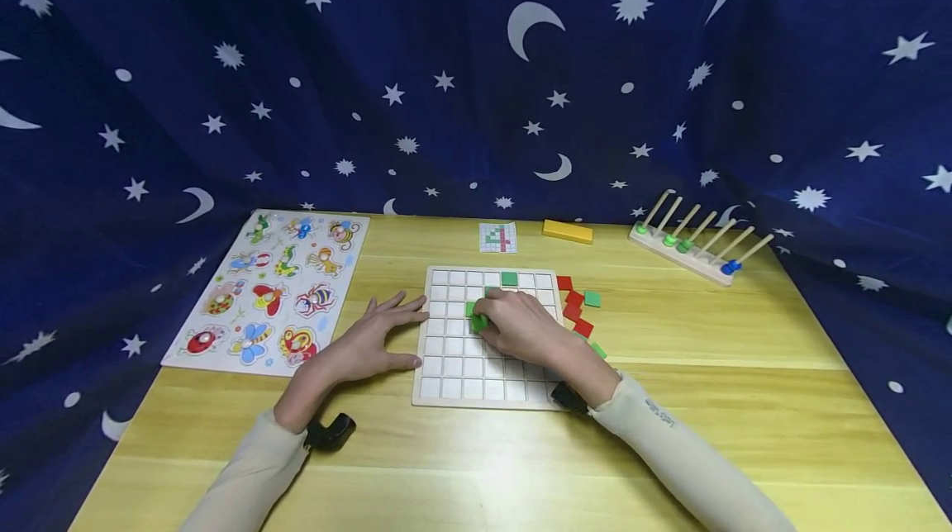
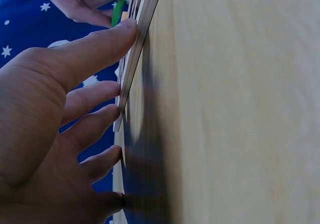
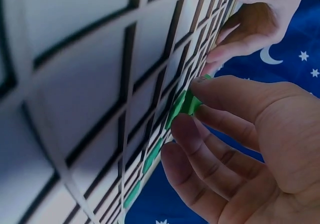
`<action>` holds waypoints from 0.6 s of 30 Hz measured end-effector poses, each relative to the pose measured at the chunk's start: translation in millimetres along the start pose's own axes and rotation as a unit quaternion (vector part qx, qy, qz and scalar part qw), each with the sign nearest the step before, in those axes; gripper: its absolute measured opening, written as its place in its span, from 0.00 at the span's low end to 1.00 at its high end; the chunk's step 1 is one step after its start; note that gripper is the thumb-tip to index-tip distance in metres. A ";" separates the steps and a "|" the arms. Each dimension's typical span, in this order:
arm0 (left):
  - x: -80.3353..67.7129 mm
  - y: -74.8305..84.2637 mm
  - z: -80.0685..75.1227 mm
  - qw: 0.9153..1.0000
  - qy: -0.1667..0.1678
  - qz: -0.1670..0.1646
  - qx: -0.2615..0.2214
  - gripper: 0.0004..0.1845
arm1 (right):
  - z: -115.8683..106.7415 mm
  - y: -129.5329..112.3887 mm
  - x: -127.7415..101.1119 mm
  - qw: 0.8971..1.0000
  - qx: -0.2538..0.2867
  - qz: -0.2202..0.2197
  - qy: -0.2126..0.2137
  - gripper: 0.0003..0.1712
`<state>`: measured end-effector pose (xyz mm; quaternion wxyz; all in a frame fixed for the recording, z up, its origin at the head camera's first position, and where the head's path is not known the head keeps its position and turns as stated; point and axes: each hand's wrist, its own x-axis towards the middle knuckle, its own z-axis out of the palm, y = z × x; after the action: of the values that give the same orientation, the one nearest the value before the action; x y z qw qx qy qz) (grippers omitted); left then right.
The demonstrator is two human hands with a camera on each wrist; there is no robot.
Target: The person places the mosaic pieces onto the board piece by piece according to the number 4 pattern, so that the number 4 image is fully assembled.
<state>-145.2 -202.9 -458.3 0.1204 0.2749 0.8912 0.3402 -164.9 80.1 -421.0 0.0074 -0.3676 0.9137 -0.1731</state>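
A white gridded wooden board [image 1: 452,367] lies flat on the table. My right hand [image 1: 521,325] is over its middle and pinches a green square tile [image 3: 190,103] between thumb and fingers, close to the grid. Three green tiles sit in cells in a diagonal row, among them one near the top edge [image 1: 509,278]; the lowest is right beside the held tile. My left hand [image 1: 374,339] has its fingers spread along the board's left edge. In the left wrist view the thumb [image 2: 107,41] touches that edge, and other fingertips reach down to the table.
Loose red tiles [image 1: 573,306] and green tiles [image 1: 592,299] lie right of the board. Behind it are a card [image 1: 497,238] with a green and red grid pattern and a yellow block [image 1: 568,231]. An insect puzzle [image 1: 245,354] lies left, a peg stand [image 1: 687,258] back right.
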 end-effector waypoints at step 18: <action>-0.7 0.9 0.8 1.000 0.005 -0.002 -0.006 0.38 | 12.8 -17.5 24.2 0.998 -0.038 -0.033 -0.027 0.06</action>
<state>-144.0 -202.4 -458.2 0.1186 0.2706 0.8902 0.3467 -169.0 48.0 -424.7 0.0128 -0.4022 0.9064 -0.1284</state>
